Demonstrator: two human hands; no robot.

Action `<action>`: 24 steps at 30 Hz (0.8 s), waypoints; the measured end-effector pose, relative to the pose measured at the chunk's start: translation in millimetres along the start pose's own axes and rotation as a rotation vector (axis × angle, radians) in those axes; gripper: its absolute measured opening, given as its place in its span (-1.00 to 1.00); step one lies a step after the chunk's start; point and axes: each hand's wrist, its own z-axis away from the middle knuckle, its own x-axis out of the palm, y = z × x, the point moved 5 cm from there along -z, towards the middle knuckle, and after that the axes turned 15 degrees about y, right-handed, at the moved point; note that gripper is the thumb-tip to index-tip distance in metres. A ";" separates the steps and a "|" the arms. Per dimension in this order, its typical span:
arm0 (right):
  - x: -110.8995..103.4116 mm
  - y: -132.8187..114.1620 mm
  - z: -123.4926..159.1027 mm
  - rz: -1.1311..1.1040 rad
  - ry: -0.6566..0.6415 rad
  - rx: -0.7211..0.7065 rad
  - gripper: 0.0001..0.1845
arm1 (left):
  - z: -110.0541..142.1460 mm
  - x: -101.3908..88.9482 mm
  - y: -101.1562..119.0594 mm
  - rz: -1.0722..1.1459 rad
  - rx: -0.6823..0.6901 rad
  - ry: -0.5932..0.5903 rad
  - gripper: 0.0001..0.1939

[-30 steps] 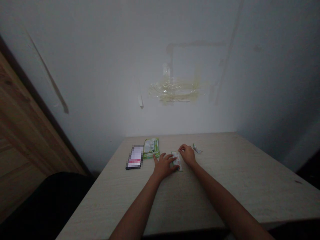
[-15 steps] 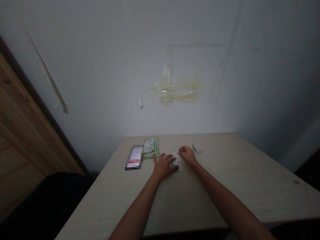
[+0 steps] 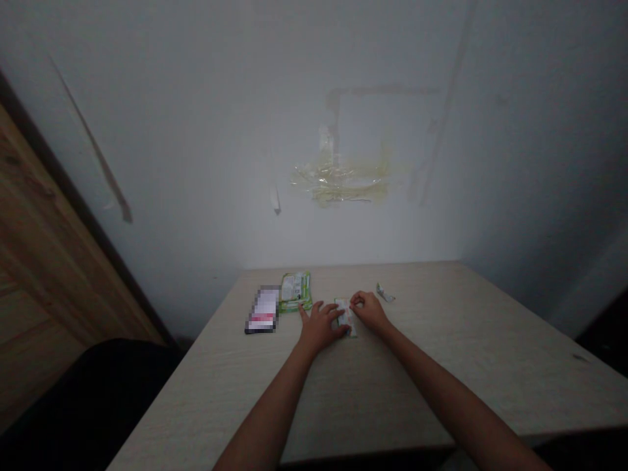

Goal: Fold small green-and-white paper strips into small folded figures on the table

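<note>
A small white and green packet [image 3: 347,316] lies flat on the table between my hands. My left hand [image 3: 320,327] rests over its left side with fingers spread, thumb and fingertips touching it. At the packet's upper right edge my right hand [image 3: 371,311] is closed in a pinch; the fingertips are too small to show exactly what is between them. Left of my left hand are several stacked green and white packets [image 3: 296,288]. A crumpled strip of wrapper [image 3: 385,292] sits just beyond my right hand.
A phone [image 3: 262,311] with a blurred screen lies left of the stacked packets. The pale wooden table [image 3: 466,340] meets a wall [image 3: 206,163] with peeling tape at the back. A dark chair-like shape [image 3: 93,392] stands at the left, near wooden boards [image 3: 29,248].
My right hand has shifted very slightly down along the packet's edge. The left hand stays in place, and the other items are where they were.
</note>
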 end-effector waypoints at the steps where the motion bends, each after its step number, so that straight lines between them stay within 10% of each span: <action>1: -0.9 -0.5 1.4 -0.002 -0.010 -0.013 -0.87 | 0.0 -0.4 0.4 -0.002 0.002 -0.002 -0.49; 24: -29.2 -24.4 35.8 -0.048 -0.117 -0.130 -0.94 | -0.1 2.6 -2.1 0.011 0.005 0.026 -0.48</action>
